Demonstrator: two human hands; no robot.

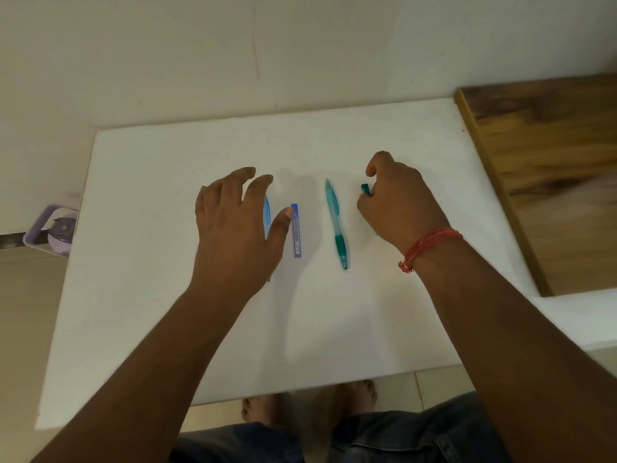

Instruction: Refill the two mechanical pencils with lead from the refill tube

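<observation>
At mid-frame, the left hand (233, 225) hovered, fingers spread, over a blue translucent pencil (267, 208) beside the blue refill tube (296, 230). Right hand (400, 202) curled its fingers round a teal object (365, 188), perhaps a cap.

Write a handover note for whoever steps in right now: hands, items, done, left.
Left hand: open, spread over the blue pencil, thumb by the refill tube.
Right hand: curled on a teal item, mostly hidden; cannot tell what it is.
Teal pencil lies free on the white table, right of the tube.
Done: no refill visible yet.
Left: lead into both pencils.
</observation>
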